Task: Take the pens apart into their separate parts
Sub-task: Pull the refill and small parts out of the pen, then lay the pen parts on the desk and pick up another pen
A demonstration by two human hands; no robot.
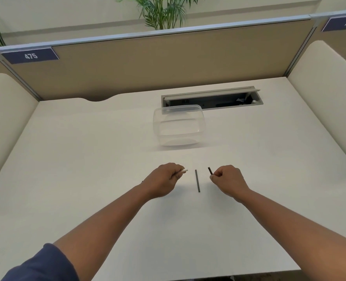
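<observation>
One desk, white. One clear tub, at 12 o'clock from our hands, lying tilted with nothing visible inside. Two hands: left hand, fingers curled and pinching one white piece; right hand, pinching one short dark piece. One dark rod lies flat on the desk between them, touching neither. We judge one pen already apart into three pieces; we see no whole pen, so what remains we cannot tell.
</observation>
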